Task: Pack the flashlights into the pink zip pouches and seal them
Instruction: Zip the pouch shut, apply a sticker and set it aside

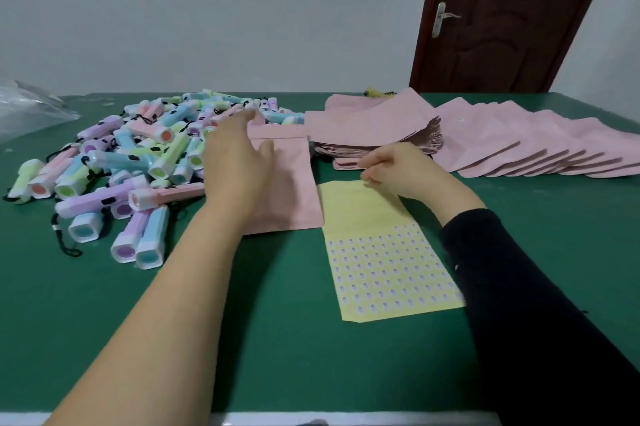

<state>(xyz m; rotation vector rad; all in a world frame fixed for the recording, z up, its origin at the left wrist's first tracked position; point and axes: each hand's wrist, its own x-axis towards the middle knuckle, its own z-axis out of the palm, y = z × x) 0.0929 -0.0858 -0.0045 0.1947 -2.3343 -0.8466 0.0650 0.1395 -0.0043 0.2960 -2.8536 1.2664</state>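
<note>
Green table (277, 339): flashlight pile (138, 155) left; single pink pouch (298, 193) centre; sticker sheet (381, 252) just beside, right; pouch stack (374, 135) behind; fanned pouch row (536, 148) far right; plastic bag (27, 110) far left.

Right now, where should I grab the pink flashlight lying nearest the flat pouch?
Take the pink flashlight by its slim barrel, pinching from above near the tail end. It lies on top of the pile with the barrel exposed and the tail pointing toward the pink pouch; the wide square head faces away. The left hand looks nearest.
</note>
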